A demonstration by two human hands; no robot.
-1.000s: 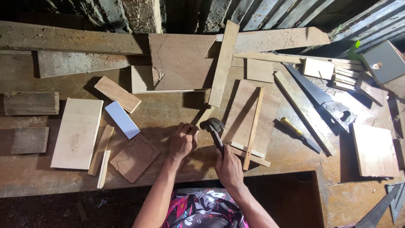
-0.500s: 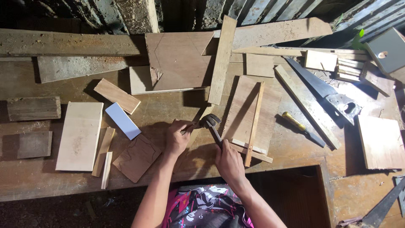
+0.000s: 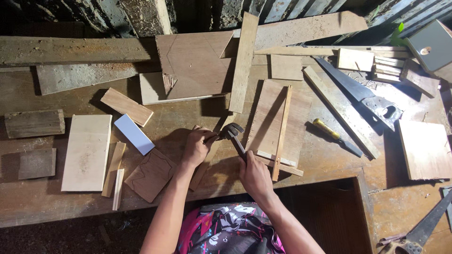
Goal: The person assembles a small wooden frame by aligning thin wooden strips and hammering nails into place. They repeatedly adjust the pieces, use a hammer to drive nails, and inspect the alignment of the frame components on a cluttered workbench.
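My right hand (image 3: 254, 175) is closed around the handle of a claw hammer (image 3: 234, 136), gripping low on the shaft; the head sits just ahead, above a narrow wood strip (image 3: 207, 157) lying on the workbench (image 3: 47, 202). My left hand (image 3: 197, 146) is curled, fingertips pinched at the strip right beside the hammer head; whatever small thing they hold is too small to tell. Just left of that hand lies a brown notched offcut (image 3: 151, 175), then a white rectangular block (image 3: 134, 134) and a pale board (image 3: 87, 153). Right of the hammer, a plywood panel (image 3: 268, 117) with a thin batten (image 3: 281, 134) laid across it. Further right, a yellow-handled screwdriver (image 3: 335, 137) and a handsaw (image 3: 360, 94). At the far edge, a large brown plywood sheet (image 3: 193, 63) and a long upright plank (image 3: 243, 61).
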